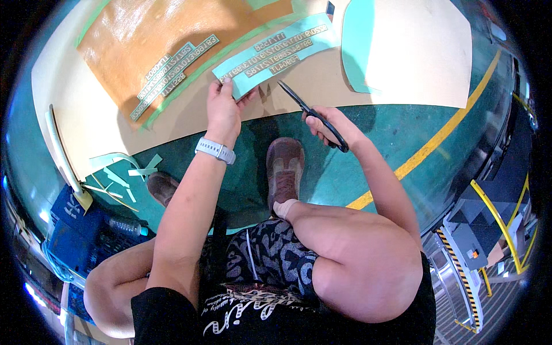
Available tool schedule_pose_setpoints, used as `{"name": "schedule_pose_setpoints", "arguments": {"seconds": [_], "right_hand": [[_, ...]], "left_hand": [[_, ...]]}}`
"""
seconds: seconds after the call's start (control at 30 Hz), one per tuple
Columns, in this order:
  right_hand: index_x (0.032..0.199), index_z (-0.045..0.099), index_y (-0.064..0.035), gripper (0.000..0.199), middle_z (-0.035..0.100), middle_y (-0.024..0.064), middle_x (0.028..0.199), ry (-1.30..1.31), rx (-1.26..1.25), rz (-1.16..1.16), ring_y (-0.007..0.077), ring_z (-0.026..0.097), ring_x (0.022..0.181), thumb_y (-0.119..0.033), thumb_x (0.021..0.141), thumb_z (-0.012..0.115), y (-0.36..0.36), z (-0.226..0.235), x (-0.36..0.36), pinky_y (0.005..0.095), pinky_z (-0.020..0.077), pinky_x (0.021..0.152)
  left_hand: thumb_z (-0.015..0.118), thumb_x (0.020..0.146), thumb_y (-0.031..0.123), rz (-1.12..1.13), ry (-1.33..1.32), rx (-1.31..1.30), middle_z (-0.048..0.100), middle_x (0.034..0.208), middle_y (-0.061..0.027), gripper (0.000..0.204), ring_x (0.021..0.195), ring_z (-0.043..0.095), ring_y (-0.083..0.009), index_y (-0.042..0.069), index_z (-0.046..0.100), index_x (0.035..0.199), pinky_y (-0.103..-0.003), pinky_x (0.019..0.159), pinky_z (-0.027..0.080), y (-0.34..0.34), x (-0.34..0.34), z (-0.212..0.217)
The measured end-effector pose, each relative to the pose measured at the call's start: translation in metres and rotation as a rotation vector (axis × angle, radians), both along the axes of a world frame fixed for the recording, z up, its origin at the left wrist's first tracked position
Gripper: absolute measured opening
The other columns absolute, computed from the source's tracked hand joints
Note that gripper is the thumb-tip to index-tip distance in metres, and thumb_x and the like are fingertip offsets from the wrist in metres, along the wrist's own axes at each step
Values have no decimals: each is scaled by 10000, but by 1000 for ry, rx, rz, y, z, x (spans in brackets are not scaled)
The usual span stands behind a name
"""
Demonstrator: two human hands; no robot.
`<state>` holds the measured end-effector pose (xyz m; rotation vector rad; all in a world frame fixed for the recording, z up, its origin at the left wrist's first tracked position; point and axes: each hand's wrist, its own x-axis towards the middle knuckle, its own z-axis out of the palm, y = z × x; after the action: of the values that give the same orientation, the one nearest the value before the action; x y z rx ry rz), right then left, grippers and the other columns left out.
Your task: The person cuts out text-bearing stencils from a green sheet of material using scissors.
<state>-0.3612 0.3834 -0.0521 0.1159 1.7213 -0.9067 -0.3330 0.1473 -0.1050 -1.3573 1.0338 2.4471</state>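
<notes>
My left hand pinches the near left corner of a light teal stencil strip, its fingers and thumb closed on the edge. Rows of cut-out characters run along the strip, which lies slanted over a large tan sheet. To the right, my right hand is wrapped round the black handles of a pair of scissors. Their dark blades point up and left toward the strip's near edge, apart from it. Beyond my left hand, an orange-brown panel edged with green tape carries similar rows of characters.
Another teal piece lies on the tan sheet at right. Teal offcuts are scattered on the green floor at left, near a blue crate and a clear bottle. A yellow floor line and yellow rails are at right.
</notes>
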Motion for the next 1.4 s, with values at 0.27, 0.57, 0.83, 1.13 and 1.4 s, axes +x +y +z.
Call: {"name": "schedule_pose_setpoints", "arguments": {"seconds": [0.27, 0.57, 0.83, 1.13, 1.4], "right_hand": [[1028, 558, -29, 374, 491, -15, 648, -1, -109, -77, 63, 475, 524, -383, 918, 507, -12, -5, 11, 207, 414, 452], [1027, 556, -34, 337, 482, -16, 623, 54, -105, -84, 60, 462, 499, -350, 931, 489, -21, -3, 12, 204, 405, 435], [1024, 555, -37, 358, 467, -20, 599, 14, -118, -128, 56, 459, 486, -376, 928, 491, -24, -3, 13, 201, 392, 418], [845, 527, -80, 381, 493, -10, 636, -32, -135, -190, 76, 470, 485, -458, 881, 554, -28, 0, 12, 227, 390, 416], [888, 538, -65, 428, 498, -4, 645, -54, -180, -201, 75, 483, 513, -493, 887, 525, -26, -3, 12, 226, 401, 433]], "left_hand": [[638, 837, 53, 196, 97, 237, 576, 1037, -104, 264, 892, 568, -221, 32, 512, 1068, -341, 758, 517, 12, 5, -12], [574, 876, 87, 230, 75, 297, 566, 1084, -122, 304, 1010, 547, -302, 33, 470, 1156, -421, 872, 494, 18, 2, -4], [501, 913, 115, 190, 137, 352, 509, 1219, -223, 350, 1103, 529, -404, 7, 402, 1231, -506, 970, 436, 14, 3, -6], [496, 912, 99, 170, 154, 388, 497, 1226, -242, 383, 1126, 511, -412, -20, 364, 1252, -513, 980, 427, 11, 6, -7], [483, 917, 89, 157, 171, 432, 487, 1225, -255, 376, 1132, 502, -418, -33, 357, 1249, -517, 984, 424, 7, 6, -8]]}}
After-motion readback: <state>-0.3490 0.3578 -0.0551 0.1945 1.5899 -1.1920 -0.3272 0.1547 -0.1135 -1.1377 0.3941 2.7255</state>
